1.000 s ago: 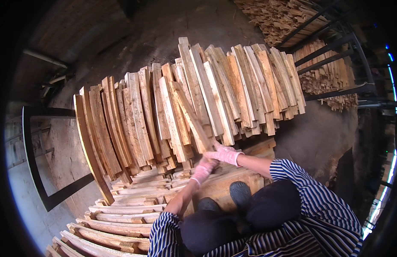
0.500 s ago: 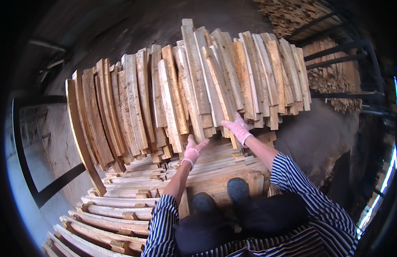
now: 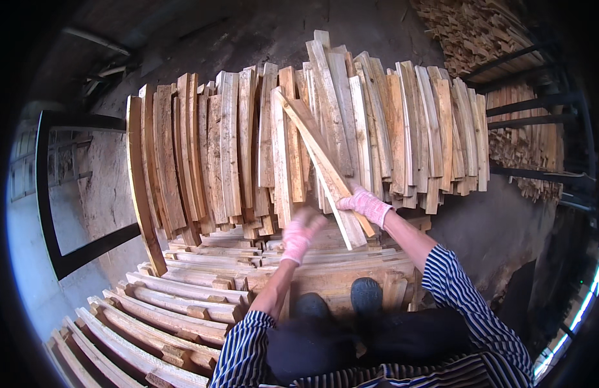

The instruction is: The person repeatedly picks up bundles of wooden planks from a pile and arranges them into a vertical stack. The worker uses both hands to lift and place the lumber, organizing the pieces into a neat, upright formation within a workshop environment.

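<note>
My right hand (image 3: 365, 204), in a pinkish-white knit glove, is closed on the near part of a long wooden slat (image 3: 320, 154). That slat lies slantwise over the pile, its far end pointing up and left. Under it, a paler slat (image 3: 348, 234) slants too, with its near end sticking out toward me; whether my hand also touches it I cannot tell. My left hand (image 3: 302, 238), gloved alike, hovers at the near ends of the slats left of centre. Motion smears its fingers. A wide row of rough slats (image 3: 231, 149) lies side by side before me.
Below the row, stacked slats with small spacer blocks (image 3: 183, 313) stretch to the lower left. My feet (image 3: 367, 296) stand on boards. A black metal frame (image 3: 46, 194) rises at left. At right are dark bars (image 3: 538, 173) with more piled wood (image 3: 525, 145) behind.
The slat in my right hand has swung, its far end moving left across the pile. A paler slat beside it now slants as well. My left hand has moved slightly and blurred.
</note>
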Action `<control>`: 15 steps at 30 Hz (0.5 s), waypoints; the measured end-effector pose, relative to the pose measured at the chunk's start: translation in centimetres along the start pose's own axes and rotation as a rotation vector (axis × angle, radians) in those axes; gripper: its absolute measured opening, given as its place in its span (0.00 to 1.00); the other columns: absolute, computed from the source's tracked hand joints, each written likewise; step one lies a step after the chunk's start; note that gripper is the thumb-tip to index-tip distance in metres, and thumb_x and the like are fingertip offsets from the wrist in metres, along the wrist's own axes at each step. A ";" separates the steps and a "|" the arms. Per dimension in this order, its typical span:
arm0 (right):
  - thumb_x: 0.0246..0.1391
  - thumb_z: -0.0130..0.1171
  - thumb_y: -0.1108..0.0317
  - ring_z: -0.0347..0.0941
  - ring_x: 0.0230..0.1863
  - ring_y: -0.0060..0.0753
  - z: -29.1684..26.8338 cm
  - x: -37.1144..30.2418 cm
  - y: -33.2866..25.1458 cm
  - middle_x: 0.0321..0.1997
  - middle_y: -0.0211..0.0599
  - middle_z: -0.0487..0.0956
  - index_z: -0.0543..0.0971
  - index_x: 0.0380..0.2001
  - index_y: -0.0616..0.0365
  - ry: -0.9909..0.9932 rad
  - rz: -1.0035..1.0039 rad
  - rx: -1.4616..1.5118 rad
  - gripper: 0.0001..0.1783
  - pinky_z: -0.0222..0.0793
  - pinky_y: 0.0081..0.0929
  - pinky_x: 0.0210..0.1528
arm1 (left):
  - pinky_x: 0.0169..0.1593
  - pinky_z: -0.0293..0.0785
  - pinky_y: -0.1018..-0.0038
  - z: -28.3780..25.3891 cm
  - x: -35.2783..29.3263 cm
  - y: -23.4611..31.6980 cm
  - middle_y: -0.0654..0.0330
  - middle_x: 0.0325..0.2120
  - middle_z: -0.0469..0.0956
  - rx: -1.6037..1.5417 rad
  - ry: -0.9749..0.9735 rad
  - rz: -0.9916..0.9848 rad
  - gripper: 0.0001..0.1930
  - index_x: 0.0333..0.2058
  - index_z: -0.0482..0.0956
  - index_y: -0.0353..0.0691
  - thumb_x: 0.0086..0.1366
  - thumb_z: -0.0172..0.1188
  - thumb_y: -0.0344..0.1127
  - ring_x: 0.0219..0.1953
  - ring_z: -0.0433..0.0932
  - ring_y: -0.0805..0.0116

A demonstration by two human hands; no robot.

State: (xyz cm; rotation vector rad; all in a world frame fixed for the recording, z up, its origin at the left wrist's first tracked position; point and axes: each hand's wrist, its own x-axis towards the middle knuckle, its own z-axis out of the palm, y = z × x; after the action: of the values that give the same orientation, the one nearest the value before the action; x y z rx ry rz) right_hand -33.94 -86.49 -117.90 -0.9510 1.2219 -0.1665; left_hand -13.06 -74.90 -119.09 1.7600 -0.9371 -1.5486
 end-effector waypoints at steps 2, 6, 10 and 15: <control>0.43 0.77 0.60 0.78 0.51 0.42 -0.2 -1.3 -2.1 0.53 0.51 0.80 0.59 0.67 0.74 -0.119 0.019 0.129 0.54 0.76 0.31 0.57 | 0.59 0.73 0.55 -1.8 2.7 0.8 0.39 0.65 0.64 0.648 0.413 -0.056 0.61 0.72 0.52 0.40 0.48 0.74 0.66 0.63 0.70 0.50; 0.44 0.78 0.54 0.79 0.45 0.35 -2.1 -5.3 -3.6 0.47 0.44 0.81 0.70 0.61 0.68 -0.095 0.222 0.289 0.45 0.76 0.31 0.49 | 0.69 0.54 0.49 -0.9 7.3 3.0 0.38 0.71 0.50 0.779 0.343 -0.516 0.71 0.74 0.39 0.45 0.41 0.75 0.66 0.68 0.59 0.39; 0.44 0.79 0.57 0.79 0.45 0.29 -2.4 -7.6 -4.1 0.44 0.38 0.82 0.69 0.62 0.67 -0.131 0.064 0.354 0.46 0.74 0.26 0.49 | 0.53 0.75 0.55 -4.0 8.5 -1.6 0.40 0.61 0.65 0.599 0.318 -0.429 0.61 0.74 0.42 0.44 0.48 0.71 0.52 0.47 0.78 0.49; 0.37 0.83 0.50 0.74 0.60 0.42 -1.6 -5.1 -4.3 0.63 0.53 0.73 0.43 0.73 0.69 -0.109 -0.029 0.198 0.73 0.68 0.32 0.67 | 0.46 0.78 0.64 -10.1 8.8 -4.4 0.47 0.42 0.83 0.139 0.197 -0.223 0.45 0.69 0.57 0.48 0.53 0.68 0.36 0.38 0.81 0.56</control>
State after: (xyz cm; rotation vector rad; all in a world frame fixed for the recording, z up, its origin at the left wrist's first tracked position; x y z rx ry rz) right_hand -35.63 -87.07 -111.28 -0.7954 1.0701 -0.2507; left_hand -1.98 -79.74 -126.29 2.1332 -0.7890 -1.4375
